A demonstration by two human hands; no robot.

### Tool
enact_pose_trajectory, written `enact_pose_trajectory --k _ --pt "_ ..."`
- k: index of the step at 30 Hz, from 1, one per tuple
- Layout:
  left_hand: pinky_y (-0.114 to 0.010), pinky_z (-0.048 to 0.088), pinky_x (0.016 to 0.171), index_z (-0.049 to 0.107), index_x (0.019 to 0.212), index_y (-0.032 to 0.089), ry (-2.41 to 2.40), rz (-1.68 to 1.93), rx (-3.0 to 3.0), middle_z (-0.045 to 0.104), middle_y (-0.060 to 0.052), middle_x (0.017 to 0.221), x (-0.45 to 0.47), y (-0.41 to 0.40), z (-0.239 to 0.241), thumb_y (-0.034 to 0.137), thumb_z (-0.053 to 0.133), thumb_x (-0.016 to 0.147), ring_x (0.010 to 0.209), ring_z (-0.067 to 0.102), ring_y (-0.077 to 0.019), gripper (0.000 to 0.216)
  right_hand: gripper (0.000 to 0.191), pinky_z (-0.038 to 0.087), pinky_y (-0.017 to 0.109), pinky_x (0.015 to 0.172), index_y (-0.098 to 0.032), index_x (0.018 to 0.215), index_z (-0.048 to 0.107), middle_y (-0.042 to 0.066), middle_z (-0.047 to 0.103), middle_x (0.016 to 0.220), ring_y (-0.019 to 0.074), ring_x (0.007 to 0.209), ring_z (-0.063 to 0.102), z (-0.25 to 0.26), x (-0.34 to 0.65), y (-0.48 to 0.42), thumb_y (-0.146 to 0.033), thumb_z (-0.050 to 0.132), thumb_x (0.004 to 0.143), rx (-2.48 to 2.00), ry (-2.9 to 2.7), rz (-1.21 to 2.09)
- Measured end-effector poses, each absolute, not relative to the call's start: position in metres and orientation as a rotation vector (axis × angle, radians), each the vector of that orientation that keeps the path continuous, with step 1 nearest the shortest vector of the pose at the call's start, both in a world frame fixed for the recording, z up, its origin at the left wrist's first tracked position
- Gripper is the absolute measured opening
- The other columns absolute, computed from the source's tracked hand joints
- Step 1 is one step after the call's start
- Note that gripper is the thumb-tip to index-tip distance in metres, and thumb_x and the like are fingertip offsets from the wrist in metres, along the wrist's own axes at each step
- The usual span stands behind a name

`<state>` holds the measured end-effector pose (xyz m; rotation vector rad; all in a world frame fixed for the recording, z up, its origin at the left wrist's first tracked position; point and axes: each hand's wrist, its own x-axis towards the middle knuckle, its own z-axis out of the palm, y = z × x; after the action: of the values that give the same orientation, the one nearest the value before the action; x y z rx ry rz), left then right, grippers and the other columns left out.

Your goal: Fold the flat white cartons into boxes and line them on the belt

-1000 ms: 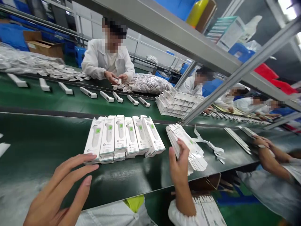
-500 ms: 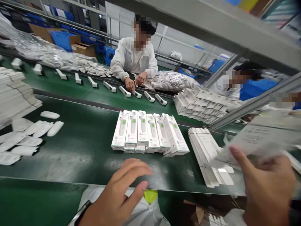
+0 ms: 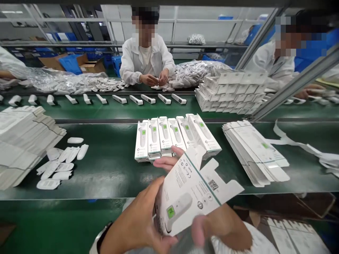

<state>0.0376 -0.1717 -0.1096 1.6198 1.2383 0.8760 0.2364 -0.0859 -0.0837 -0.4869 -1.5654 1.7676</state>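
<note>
I'm holding a flat, unfolded white carton [image 3: 186,197] up over the table [image 3: 111,176], tilted, its printed face toward me with a picture of a thermometer and a small QR code [image 3: 213,185] on one flap. My left hand [image 3: 135,218] is closed around the carton's left edge, thumb on the front, and fingers [image 3: 168,162] show above its top edge. My right hand [image 3: 222,225] is blurred, with its fingers across the lower edge, so I cannot tell whether it grips or only touches. A dark watch band [image 3: 104,233] circles my left wrist. Just past the carton, a group of closed thermometer boxes [image 3: 164,135] lies on the green table, the nearest almost touching my fingers. To the right sits a fanned stack of flat cartons [image 3: 254,151], with a white paper strip [image 3: 302,145] beyond it. To the left are another stack of flat cartons [image 3: 23,148] and a scatter of small white packets [image 3: 60,162]. On the far belt [image 3: 106,109], white thermometers [image 3: 136,100] lie in a row, beside a stacked block of boxes [image 3: 227,92]. Behind it, a co-worker [image 3: 145,53] handles silver packets.
</note>
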Motion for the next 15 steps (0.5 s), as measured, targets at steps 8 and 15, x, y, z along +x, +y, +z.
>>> enact_pose_trajectory --k 8,15 --pt "-0.032 0.067 0.067 0.075 0.102 0.026 1.469 1.100 1.954 0.081 -0.001 0.082 0.045 -0.178 -0.116 0.031 0.077 0.089 0.067 0.079 -0.0226 0.015 0.045 0.071 0.053 0.095 -0.027 0.103 0.082 0.009 0.087 0.109 0.0360 0.103 0.084 -0.097 0.223 -0.088 -0.044 0.108 0.070 -0.709 -1.161 1.847" --pt "-0.029 0.065 0.060 0.071 0.134 0.025 1.706 1.105 1.889 0.084 -0.007 0.094 0.050 -0.183 -0.115 0.028 0.056 0.112 0.084 0.085 -0.0263 0.027 0.043 0.067 0.049 0.106 -0.031 0.128 0.068 0.009 0.082 0.130 0.0324 0.122 0.080 -0.086 0.204 -0.101 -0.050 0.089 0.095 -0.834 -1.098 1.537"
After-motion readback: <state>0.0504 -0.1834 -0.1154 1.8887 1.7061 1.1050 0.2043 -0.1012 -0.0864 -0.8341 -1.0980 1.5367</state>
